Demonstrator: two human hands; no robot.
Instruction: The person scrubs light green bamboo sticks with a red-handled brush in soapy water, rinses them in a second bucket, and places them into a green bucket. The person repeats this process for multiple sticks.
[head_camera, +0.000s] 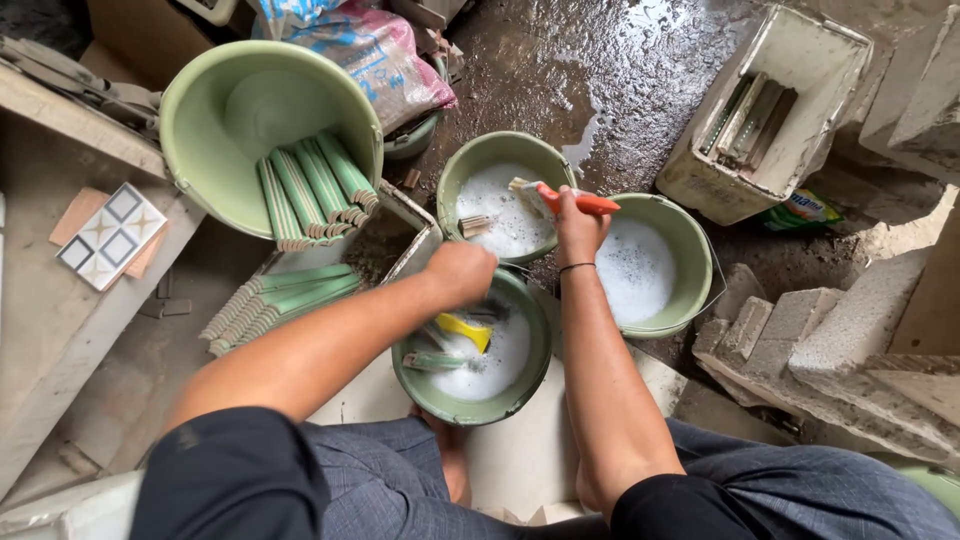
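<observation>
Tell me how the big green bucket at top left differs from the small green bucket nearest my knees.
The big green bucket is tilted on its side and holds stacked green tile strips, with no suds. The small green bucket stands upright, full of foamy water, with a yellow tool in it and the left hand over its rim. The big one is clearly wider. Both are pale green and round.

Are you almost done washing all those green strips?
Partly, it seems. One batch of green strips already stands in the big tipped bucket. Now the right hand holds an orange-handled brush, and the left hand reaches into the nearest soapy bucket, where one strip lies. Another stack on the floor may still wait.
</observation>
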